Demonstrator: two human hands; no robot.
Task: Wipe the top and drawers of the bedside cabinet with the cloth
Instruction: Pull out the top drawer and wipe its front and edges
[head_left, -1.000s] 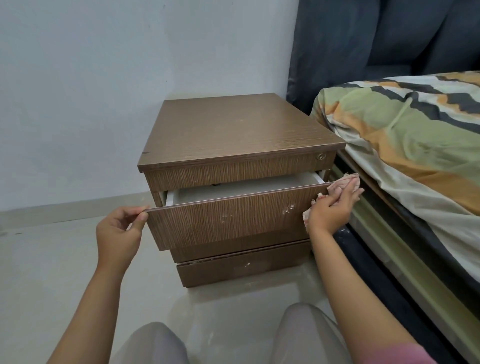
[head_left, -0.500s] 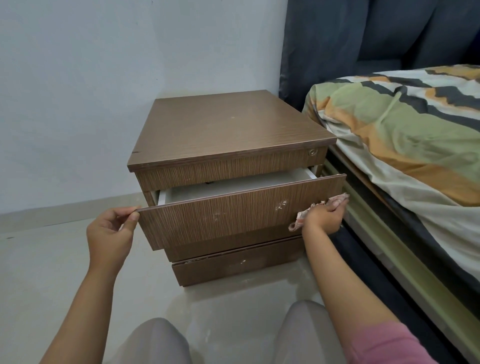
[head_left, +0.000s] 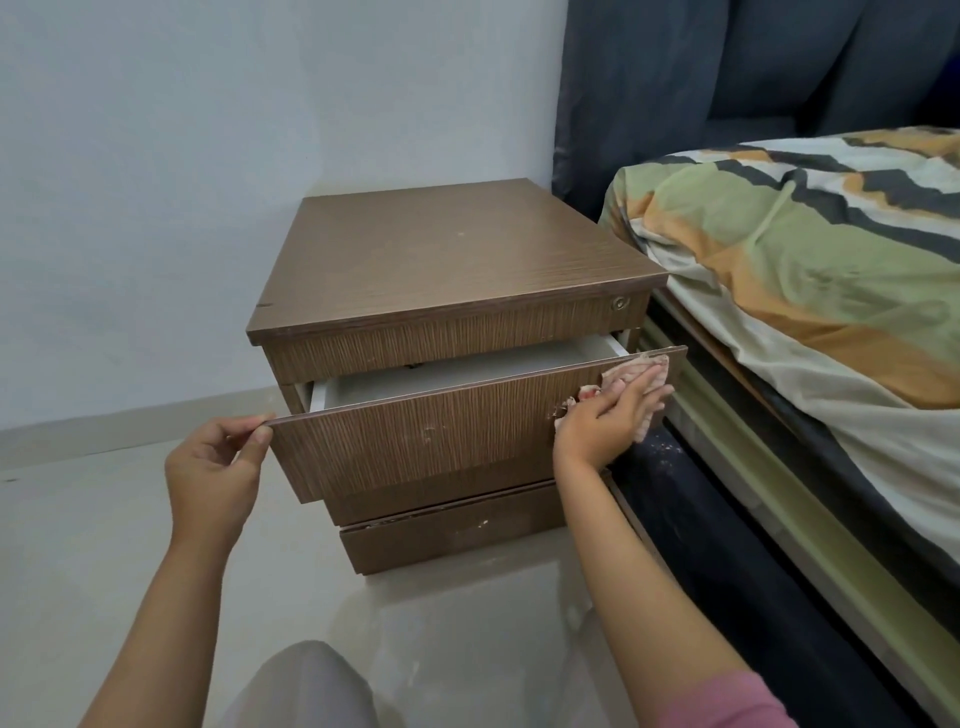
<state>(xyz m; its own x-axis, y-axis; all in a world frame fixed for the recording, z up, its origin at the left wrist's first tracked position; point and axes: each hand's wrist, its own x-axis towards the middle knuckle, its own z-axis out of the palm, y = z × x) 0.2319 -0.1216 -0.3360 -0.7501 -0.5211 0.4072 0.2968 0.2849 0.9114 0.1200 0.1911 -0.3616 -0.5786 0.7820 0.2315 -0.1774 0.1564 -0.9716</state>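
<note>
Brown wood-grain laminate covers the whole bedside cabinet (head_left: 457, 254), and its upper drawer (head_left: 426, 441) stands pulled part-way out, the pale inside showing behind the front panel. The left hand (head_left: 213, 467) pinches the near left corner of that front between thumb and fingertips, and I'd judge it is there to steady the drawer so it neither slides shut nor wobbles under pressure from the other side. The right hand (head_left: 608, 421) lies fairly flat, fingers spread, pressing a pinkish patterned cloth (head_left: 631, 382) against the drawer front close to its right edge; the cloth bunches up above the fingers toward the top rim and a bit hangs below the palm. That flat press looks like the natural way to rub the scuffed face, where pale marks show just to the left of the hand. Below both hands the lower drawer (head_left: 452, 535) sits closed. The top of the cabinet, beyond the hands, is bare. To the right of the right hand runs the bed (head_left: 810, 270) with its striped cover, close enough to crowd the wrist, which may be why wiping starts at this edge.
</note>
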